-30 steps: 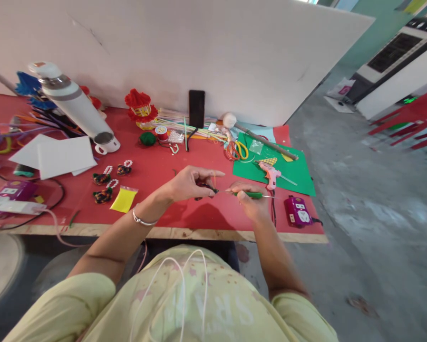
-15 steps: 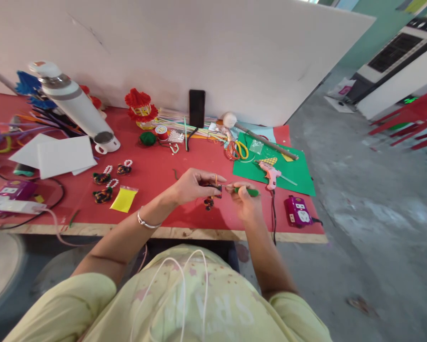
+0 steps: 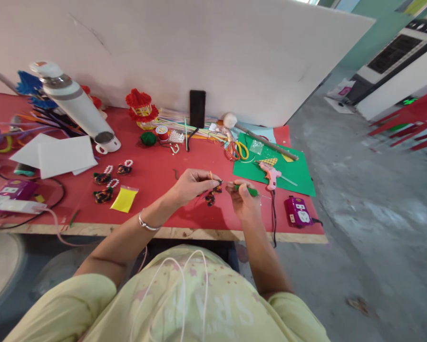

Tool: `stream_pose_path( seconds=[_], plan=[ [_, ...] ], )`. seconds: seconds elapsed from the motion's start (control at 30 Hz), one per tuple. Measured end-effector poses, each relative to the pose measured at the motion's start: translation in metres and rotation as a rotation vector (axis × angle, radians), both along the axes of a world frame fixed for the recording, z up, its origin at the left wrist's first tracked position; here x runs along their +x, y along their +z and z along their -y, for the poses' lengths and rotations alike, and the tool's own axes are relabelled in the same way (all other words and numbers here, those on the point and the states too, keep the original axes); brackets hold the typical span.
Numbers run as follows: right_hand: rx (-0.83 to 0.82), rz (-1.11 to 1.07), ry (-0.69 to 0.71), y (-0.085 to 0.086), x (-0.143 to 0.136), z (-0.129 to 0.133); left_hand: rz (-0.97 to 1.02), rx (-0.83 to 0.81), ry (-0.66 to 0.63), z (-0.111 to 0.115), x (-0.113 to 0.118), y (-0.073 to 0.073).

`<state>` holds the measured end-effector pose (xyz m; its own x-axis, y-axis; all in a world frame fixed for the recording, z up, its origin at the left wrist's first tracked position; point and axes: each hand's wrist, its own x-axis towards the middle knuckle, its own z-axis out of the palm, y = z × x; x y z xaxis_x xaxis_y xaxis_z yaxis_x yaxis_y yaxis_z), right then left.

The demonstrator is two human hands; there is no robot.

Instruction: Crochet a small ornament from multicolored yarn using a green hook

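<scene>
My left hand (image 3: 189, 187) pinches a dark multicoloured fuzzy craft piece (image 3: 210, 197) with orange flecks, which hangs below the fingertips over the red tabletop. Just to the right, my right hand (image 3: 245, 203) is closed around a slim green-handled tool (image 3: 251, 191). The tool's tip end points toward the craft piece; its exact kind is too small to make out. A narrow gap separates the two hands. Left of them lie similar dark pieces with white bead loops (image 3: 102, 194), beside a yellow packet (image 3: 124, 198).
A pink glue gun (image 3: 271, 176) rests on green sheet (image 3: 299, 178), near scissors (image 3: 242, 150). A purple power socket box (image 3: 298, 212) sits at the right edge. Along the back stand a phone (image 3: 197, 109) and a white flask (image 3: 72, 102), with a steel-lined cup (image 3: 107, 142) at its base.
My left fingers have shifted slightly on the craft piece, and more of it shows below them. My right hand has turned a little with the green-handled tool still in it.
</scene>
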<state>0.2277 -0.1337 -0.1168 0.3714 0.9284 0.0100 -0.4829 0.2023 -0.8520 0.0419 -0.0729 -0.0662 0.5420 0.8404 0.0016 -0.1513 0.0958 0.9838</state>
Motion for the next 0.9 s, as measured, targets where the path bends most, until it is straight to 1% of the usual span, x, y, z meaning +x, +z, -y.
stream_pose_path(
  seconds=[0.2, 0.33, 0.47, 0.6, 0.9],
  plan=[
    [0.006, 0.059, 0.005, 0.0030, 0.0030, -0.0008, -0.037, 0.005, 0.015, 0.0008, 0.0004, 0.0038],
    [0.005, 0.130, -0.027, 0.0067, 0.0038, -0.0008, -0.058, 0.035, 0.021, 0.0006, -0.0002, 0.0066],
    [0.020, 0.194, -0.057, 0.0084, 0.0052, 0.0008, -0.068, 0.056, 0.037, -0.0003, 0.0003, 0.0047],
    [0.019, 0.237, -0.049, 0.0078, 0.0066, 0.0024, -0.077, 0.074, 0.038, -0.0010, 0.0015, 0.0019],
    [0.033, 0.335, -0.074, 0.0043, 0.0103, 0.0028, -0.078, 0.073, 0.057, -0.0002, 0.0014, 0.0011]
  ],
)
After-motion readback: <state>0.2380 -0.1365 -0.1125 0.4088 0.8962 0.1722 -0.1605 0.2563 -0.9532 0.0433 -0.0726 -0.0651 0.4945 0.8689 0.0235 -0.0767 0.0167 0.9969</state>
